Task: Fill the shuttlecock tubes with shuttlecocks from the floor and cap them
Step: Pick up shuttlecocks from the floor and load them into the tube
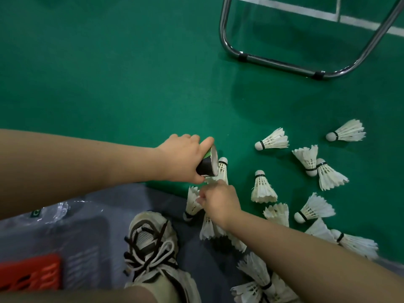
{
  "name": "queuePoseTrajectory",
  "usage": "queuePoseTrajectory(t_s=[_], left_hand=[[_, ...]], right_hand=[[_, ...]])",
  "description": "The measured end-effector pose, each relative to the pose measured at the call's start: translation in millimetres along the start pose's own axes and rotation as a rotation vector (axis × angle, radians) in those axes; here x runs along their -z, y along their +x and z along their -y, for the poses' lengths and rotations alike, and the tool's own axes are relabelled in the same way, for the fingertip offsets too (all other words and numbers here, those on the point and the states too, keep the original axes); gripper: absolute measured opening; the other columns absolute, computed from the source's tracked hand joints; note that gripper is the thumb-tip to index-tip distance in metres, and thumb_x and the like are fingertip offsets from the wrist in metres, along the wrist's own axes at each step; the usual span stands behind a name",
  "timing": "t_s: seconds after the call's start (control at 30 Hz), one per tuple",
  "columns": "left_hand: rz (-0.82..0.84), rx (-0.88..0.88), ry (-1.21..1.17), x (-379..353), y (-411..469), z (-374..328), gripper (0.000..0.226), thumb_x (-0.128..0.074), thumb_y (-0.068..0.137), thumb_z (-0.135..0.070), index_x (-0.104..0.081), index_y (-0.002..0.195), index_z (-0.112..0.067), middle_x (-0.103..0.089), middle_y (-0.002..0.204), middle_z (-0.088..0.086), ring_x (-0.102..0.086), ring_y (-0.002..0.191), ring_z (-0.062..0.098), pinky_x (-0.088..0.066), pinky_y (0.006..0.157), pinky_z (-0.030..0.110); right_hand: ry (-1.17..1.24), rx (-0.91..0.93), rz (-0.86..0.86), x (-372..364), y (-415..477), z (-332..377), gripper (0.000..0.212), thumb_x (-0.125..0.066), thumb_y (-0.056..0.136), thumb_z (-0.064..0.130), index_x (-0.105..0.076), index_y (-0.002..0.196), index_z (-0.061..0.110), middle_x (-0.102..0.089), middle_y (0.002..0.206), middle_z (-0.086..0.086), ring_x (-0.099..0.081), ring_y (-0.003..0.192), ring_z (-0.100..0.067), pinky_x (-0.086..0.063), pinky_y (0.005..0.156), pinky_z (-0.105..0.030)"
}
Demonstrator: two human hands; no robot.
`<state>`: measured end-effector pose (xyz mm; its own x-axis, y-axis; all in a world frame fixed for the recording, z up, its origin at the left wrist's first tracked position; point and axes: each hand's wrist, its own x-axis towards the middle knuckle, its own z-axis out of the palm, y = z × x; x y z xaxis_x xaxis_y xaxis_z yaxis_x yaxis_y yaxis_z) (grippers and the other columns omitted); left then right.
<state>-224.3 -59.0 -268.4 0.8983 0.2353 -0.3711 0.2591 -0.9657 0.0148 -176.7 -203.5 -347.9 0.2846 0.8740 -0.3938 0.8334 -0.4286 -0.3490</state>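
My left hand (181,158) grips a black and green shuttlecock tube (207,164) near its open mouth, which points right and down. Just in front of that mouth a white feather shuttlecock (222,168) stands cork-up, and my right hand (220,203) pinches its feather skirt from below. Several more white shuttlecocks lie loose on the green floor to the right (272,141), (263,188), and a heap of them (260,278) sits under my right forearm. Most of the tube's length is hidden behind my left hand.
A chrome tubular chair frame (273,62) stands on the green court at the upper right. My sneaker (153,243) rests on a grey mat at the bottom centre. Crumpled clear plastic (54,212) and a red slotted crate (30,273) lie at the lower left.
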Motion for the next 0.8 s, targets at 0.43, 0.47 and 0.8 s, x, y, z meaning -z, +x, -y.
queuePoseTrajectory(t_s=[0.43,0.47,0.8], left_hand=[[-0.017,0.051,-0.011,12,8,3,0.075,-0.063,0.072,-0.057,-0.032,0.127,-0.016,-0.052,0.107,0.01,-0.054,0.099,0.031,-0.044,0.078,0.039],[-0.015,0.05,-0.012,13,9,1,0.074,-0.063,0.073,-0.056,-0.032,0.127,-0.016,-0.052,0.106,0.009,-0.054,0.099,0.031,-0.044,0.078,0.039],[-0.016,0.045,0.009,17,18,-12,0.073,-0.063,0.072,-0.056,-0.033,0.125,-0.015,-0.052,0.106,0.01,-0.054,0.099,0.031,-0.043,0.078,0.04]], right_hand=[[0.639,-0.573,-0.436,79,10,-78,0.022,-0.042,0.096,0.025,-0.059,0.088,0.013,-0.057,0.078,-0.005,-0.046,0.062,-0.018,-0.038,0.06,-0.032],[0.687,-0.618,-0.467,82,10,-85,0.023,-0.042,0.096,0.024,-0.058,0.086,0.012,-0.056,0.076,-0.005,-0.045,0.061,-0.018,-0.037,0.06,-0.031],[0.637,-0.456,-0.474,61,-18,-81,0.023,-0.053,0.089,0.016,-0.051,0.112,0.017,-0.054,0.099,0.006,-0.054,0.093,-0.013,-0.045,0.082,-0.028]])
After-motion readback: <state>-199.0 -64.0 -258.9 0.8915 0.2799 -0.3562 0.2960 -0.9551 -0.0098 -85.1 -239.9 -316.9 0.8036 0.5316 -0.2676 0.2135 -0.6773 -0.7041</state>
